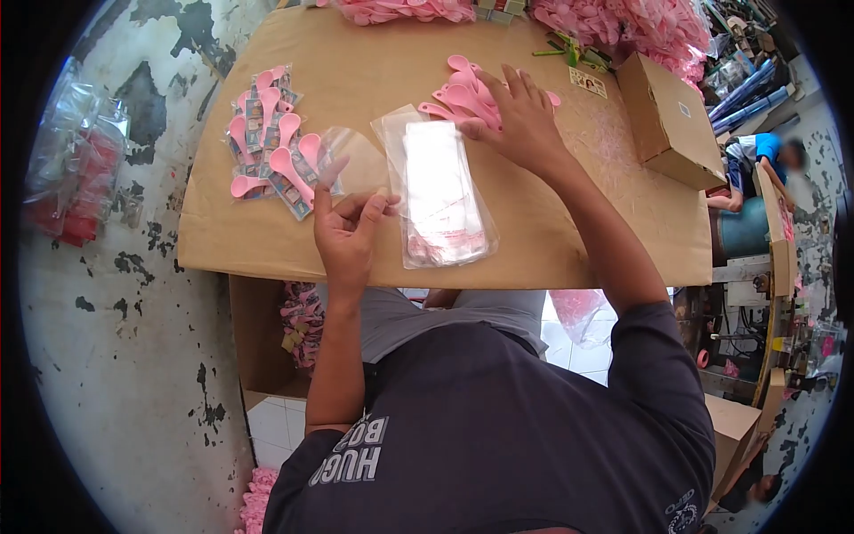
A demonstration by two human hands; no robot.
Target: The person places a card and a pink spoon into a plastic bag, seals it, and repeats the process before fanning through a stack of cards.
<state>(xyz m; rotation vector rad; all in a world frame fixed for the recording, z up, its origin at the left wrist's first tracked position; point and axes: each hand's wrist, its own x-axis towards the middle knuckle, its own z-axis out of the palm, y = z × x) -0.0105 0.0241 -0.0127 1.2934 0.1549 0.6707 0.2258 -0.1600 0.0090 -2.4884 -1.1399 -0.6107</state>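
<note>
My left hand (351, 227) pinches a clear plastic bag (356, 156) between thumb and fingers, its film standing up above the table. With fingers spread, my right hand (520, 120) hovers at a small heap of pink spoons (463, 93), partly covering it. Between my hands lies a stack of clear plastic bags (440, 191), shining in the light. To the left of my left hand, several pink spoons with printed cards (271, 142) are heaped together, some in clear packaging.
Larger heaps of pink spoons (623, 31) cover the far edge of the brown table (551, 236). A cardboard box (667, 120) stands at the right, near a green-handled tool (574, 52). Plastic bags (76, 160) hang on the left wall. Another person (756, 165) is at the far right.
</note>
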